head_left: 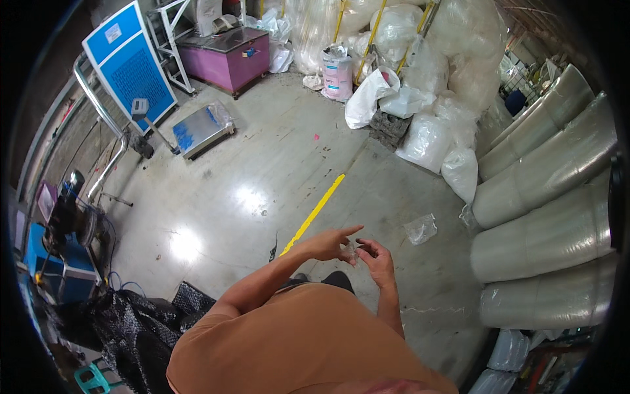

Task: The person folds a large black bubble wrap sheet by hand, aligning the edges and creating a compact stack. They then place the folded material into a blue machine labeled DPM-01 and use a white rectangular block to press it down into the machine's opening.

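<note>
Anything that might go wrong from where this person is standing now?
The small clear plastic piece between the left hand and right hand seems held only at the fingertips, so it might drop.
The clear plastic sheet lying on the floor could slide underfoot if stepped on.
The loose black bubble wrap at the left might snag a foot.

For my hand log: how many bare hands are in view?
2: the left hand, left of a crumpled clear plastic piece; the right hand, right of it; both above the grey floor.
</note>
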### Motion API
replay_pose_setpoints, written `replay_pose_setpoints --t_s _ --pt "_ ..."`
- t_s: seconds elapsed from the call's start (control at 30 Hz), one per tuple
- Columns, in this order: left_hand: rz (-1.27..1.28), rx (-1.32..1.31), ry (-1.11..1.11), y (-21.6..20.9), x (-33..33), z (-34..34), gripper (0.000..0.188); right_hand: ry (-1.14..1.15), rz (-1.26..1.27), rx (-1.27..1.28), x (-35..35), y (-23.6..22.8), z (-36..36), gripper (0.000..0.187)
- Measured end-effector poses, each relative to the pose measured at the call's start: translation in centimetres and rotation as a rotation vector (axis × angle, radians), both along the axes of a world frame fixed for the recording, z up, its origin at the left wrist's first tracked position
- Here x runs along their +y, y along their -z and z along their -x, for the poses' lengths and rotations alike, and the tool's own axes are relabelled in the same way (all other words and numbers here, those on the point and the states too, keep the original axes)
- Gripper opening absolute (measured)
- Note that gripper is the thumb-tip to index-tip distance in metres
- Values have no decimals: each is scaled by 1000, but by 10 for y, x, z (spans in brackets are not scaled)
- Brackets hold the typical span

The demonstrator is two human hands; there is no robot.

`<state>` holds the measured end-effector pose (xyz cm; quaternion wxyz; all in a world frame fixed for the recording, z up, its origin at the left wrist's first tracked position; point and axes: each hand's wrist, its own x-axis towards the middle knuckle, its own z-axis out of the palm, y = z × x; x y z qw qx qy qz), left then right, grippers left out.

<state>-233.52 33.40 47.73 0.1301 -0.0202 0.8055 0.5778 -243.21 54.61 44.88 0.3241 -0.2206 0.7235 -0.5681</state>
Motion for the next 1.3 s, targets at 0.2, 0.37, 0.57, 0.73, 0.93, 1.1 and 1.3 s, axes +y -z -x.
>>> replay_pose_setpoints --t_s 0.2,0.37,0.57,0.73,0.93,1.1,1.3 --pt "48 -6 -41 33 -61 126 75 35 50 -188 -58 48 126 27" --pt "-96 -137 -235 35 -129 239 64 -85 147 -252 -129 39 258 30" --pt "-21 -68 -418 29 -221 349 63 -319 133 -235 -249 0 406 37" --pt "-122 -59 -647 36 -281 419 58 -429 46 -95 -345 -3 489 32" --pt "-413 48 -728 81 -372 509 65 -417 -12 75 -445 31 589 32" --pt "-430 29 -655 96 -465 598 60 -209 -34 -70 -500 66 675 33" --pt "-250 43 -510 66 -599 701 53 -96 -17 -99 -573 58 796 26"
